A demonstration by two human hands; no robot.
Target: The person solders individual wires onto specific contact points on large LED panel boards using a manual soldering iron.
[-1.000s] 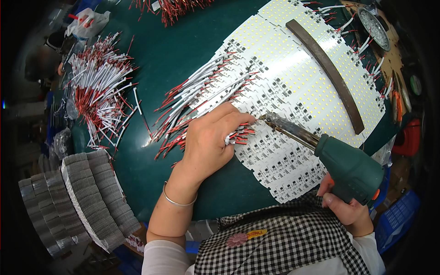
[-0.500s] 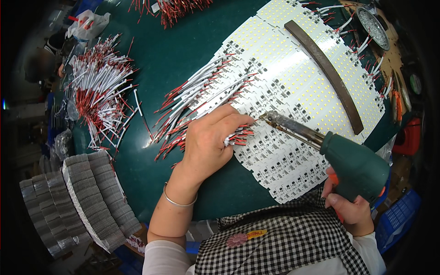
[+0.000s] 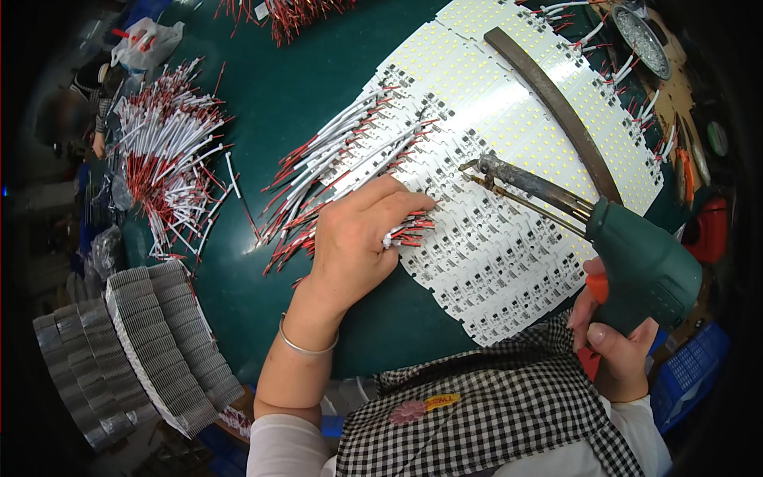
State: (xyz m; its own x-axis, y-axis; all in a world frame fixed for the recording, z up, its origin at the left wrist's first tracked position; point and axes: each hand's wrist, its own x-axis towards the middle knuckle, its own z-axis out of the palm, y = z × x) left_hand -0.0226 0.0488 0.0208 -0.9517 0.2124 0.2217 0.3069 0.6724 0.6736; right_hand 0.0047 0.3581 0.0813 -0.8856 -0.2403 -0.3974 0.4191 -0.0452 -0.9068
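Head cam: left hand (image 3: 354, 242) pinches a red-and-white wire bunch (image 3: 409, 230) dead centre, right hand (image 3: 620, 346) curls round a green soldering gun (image 3: 648, 266) at 3 o'clock; I'd keep its tip (image 3: 470, 167) clear of the left hand. LED boards (image 3: 524, 103) at 2 on a green tabletop (image 3: 270, 87); beyond it, blue crate (image 3: 691, 370) at 4.

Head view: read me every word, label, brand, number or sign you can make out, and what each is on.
Yellow patch on the checked apron, beside a pink flower: lettering visible, but I don't copy printed words.
White circuit boards: any printing is too small to read.
White tag on the red wires at the top: too small to read.
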